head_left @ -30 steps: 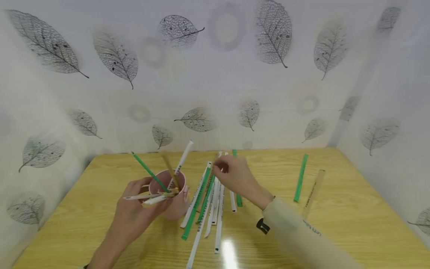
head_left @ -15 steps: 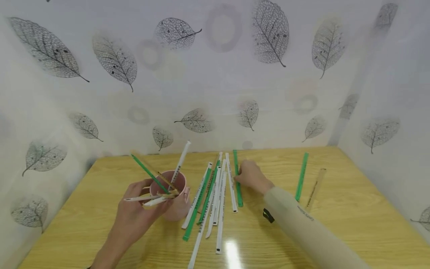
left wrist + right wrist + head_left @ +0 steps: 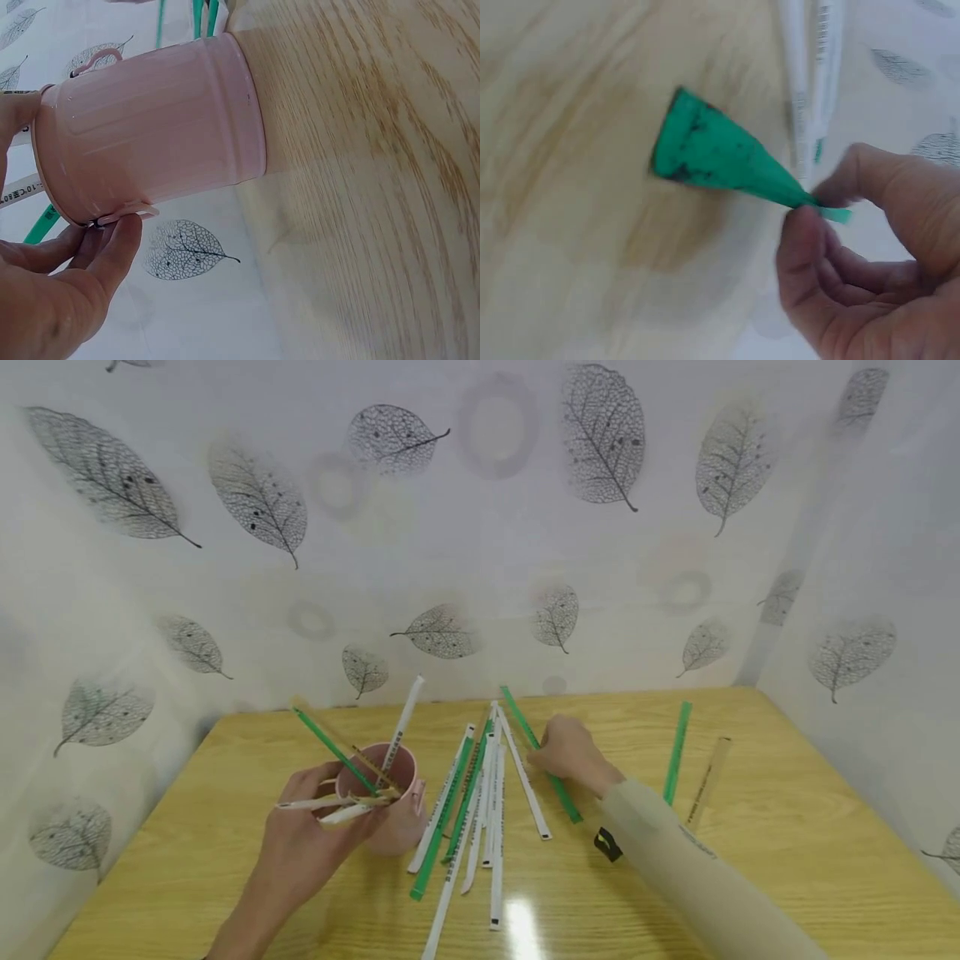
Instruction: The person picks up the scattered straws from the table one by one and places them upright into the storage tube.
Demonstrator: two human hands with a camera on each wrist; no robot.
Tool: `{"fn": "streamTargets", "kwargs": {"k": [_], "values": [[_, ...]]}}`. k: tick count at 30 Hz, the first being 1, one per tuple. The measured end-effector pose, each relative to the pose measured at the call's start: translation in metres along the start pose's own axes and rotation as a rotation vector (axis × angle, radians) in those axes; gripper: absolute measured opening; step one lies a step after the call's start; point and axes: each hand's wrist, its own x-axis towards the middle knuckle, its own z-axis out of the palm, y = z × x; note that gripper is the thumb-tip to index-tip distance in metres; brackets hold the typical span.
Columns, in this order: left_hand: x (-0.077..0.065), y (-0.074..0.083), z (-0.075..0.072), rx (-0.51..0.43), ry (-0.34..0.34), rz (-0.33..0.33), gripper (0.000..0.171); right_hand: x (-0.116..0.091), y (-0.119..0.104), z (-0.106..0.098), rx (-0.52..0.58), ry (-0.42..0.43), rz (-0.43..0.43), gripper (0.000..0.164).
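My left hand (image 3: pixel 300 843) grips the rim of a pink bucket-shaped cup (image 3: pixel 397 833), which has small side handles. In the left wrist view, my fingertips touch one handle (image 3: pixel 127 212). Green, brown and white wrapped straws lean out of the cup, some across its rim beside my thumb. On the right, my right hand (image 3: pixel 573 753) pinches a green wrapped straw (image 3: pixel 564 797) between thumb and fingertip. The right wrist view shows its wide flat end (image 3: pixel 705 146) pointing away from the fingers. The straw lies slanted, close to the table.
Several white and green wrapped straws (image 3: pixel 496 885) lie in a loose pile between the hands. Farther right lie a green straw (image 3: pixel 678 752) and a brown straw (image 3: pixel 708 781). A leaf-patterned cloth (image 3: pixel 480 543) stands behind the wooden table (image 3: pixel 825 860).
My right hand has moved right from the pile and taken hold of the green straw, which is now tilted. A nearby white straw has shifted right at its near end. The left hand stays put.
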Motion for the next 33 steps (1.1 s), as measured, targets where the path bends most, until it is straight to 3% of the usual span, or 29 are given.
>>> {"fn": "streamTargets", "kwargs": {"k": [6,8,12,17,22,27,33], "values": [[-0.001,0.0,0.001,0.011,0.009,0.001,0.064,-0.011,-0.021,-0.016,0.122,0.226,-0.225,0.015],[-0.001,0.001,0.001,0.01,0.013,0.005,0.064,-0.016,-0.032,-0.021,0.162,0.309,-0.327,0.012],[-0.002,0.003,0.0,0.013,0.019,0.011,0.063,-0.028,-0.059,-0.028,0.359,0.364,-0.534,0.009],[-0.002,0.004,0.001,0.016,0.029,0.015,0.062,-0.04,-0.094,-0.025,0.623,0.315,-0.783,0.017],[-0.002,0.005,0.001,0.025,0.032,0.001,0.063,-0.046,-0.123,-0.015,0.71,0.238,-0.936,0.018],[-0.002,0.003,0.001,0.02,0.006,-0.037,0.065,-0.046,-0.14,0.002,0.662,0.171,-0.956,0.016],[-0.001,0.002,0.001,0.019,-0.008,-0.047,0.067,-0.041,-0.137,0.021,0.568,0.096,-0.939,0.012]]}}
